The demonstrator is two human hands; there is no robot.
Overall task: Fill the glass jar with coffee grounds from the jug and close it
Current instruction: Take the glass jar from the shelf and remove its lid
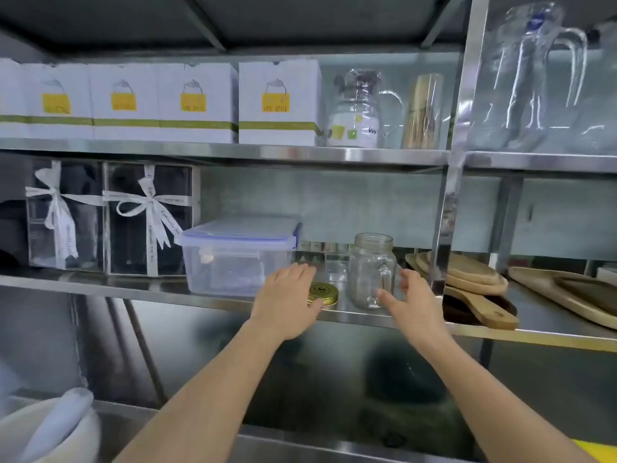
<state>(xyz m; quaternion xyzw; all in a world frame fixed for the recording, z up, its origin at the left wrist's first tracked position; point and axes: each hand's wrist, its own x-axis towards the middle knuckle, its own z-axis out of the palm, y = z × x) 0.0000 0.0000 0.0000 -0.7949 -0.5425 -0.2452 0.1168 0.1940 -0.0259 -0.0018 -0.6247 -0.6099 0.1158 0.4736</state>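
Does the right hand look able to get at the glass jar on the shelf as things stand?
Probably yes: the right hand, open, is just beside the glass jar near the front edge of the shelf, with nothing between them.

Both arms are stretched forward, side by side and apart. The left forearm (207, 392) is bare, and the left hand (287, 300) is held palm down with its fingers (293, 274) straight and close together, nothing gripped. The right forearm (494, 389) is likewise bare. The right hand (415, 302) is turned inward, its fingers loosely spread and its thumb (384, 296) pointed towards the left hand, nothing held.
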